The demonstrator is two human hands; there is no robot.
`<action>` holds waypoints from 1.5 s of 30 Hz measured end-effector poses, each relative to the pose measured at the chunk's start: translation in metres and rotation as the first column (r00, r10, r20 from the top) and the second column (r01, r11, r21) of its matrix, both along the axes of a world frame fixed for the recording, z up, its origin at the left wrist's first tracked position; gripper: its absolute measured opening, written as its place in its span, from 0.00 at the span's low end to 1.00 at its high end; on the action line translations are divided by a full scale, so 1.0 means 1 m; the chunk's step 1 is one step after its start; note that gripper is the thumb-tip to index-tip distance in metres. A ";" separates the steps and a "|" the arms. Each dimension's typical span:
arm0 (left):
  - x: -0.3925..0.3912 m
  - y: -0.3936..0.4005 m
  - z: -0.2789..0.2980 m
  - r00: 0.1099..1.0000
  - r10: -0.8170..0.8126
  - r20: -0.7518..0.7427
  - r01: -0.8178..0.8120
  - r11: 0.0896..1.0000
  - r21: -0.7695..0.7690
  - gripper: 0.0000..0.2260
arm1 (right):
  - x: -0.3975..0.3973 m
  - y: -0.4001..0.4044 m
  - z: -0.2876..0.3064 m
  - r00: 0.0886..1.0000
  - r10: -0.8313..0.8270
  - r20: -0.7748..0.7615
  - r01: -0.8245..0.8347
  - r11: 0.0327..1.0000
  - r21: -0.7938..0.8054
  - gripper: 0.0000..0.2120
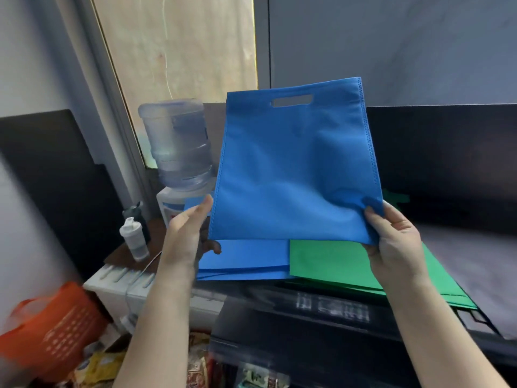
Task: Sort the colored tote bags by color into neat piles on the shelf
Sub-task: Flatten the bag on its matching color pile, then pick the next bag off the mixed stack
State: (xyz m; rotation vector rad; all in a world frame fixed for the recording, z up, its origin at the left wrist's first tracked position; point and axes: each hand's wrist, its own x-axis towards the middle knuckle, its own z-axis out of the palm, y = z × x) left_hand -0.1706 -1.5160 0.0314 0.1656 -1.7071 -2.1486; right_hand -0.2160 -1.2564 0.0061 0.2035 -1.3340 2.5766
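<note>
1. Up in front of the person, a blue bag [296,163] is held flat and upright, with its cut-out handle at the top. I think it is held like this so the color can be checked and the cloth kept smooth before it goes down.

2. On the right, the right hand [397,242] pinches the bag's low right corner. The thumb is on the front and the fingers are curled behind. The corner is a bit folded there.

3. On the left, the left hand [186,231] is at the bag's low left edge. The thumb tip touches the edge. The fingers are loosely bent, and I cannot tell if they really grip the cloth or only steady it.

4. Just under the held bag, a blue pile [246,260] lies flat on the dark shelf [307,317]. A green pile [335,264] lies right beside it on the right, with their edges touching. The colors are kept in their own piles, so the held bag most likely belongs on the blue one.

5. To the far left stands a water bottle [179,144] on a dispenser [179,204]. A small red mark shows on the dispenser, but it is too blurred to read.

6. Near the shelf front there are pale marks, also too blurred to read. No other writing can be read.
</note>
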 end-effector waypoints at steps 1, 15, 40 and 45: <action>-0.001 -0.010 -0.003 0.999 0.031 0.007 -0.031 0.998 -0.048 0.09 | 0.000 -0.010 -0.001 1.000 0.009 0.000 -0.009 1.000 0.011 0.16; -0.018 -0.104 -0.058 0.933 0.351 0.080 -0.181 0.650 -0.738 0.07 | -0.020 -0.097 -0.033 0.938 -0.294 -0.185 0.234 0.140 0.962 0.13; -0.068 0.078 -0.022 0.982 -0.179 -0.054 -0.086 -0.176 -0.981 0.23 | 0.055 0.033 0.015 0.871 -0.363 -0.332 -0.016 -0.694 0.719 0.25; -0.050 0.168 -0.017 0.944 -0.326 -0.049 -0.123 -0.212 -0.969 0.25 | 0.101 0.102 0.021 0.829 -0.462 -0.315 -0.135 -0.712 0.689 0.25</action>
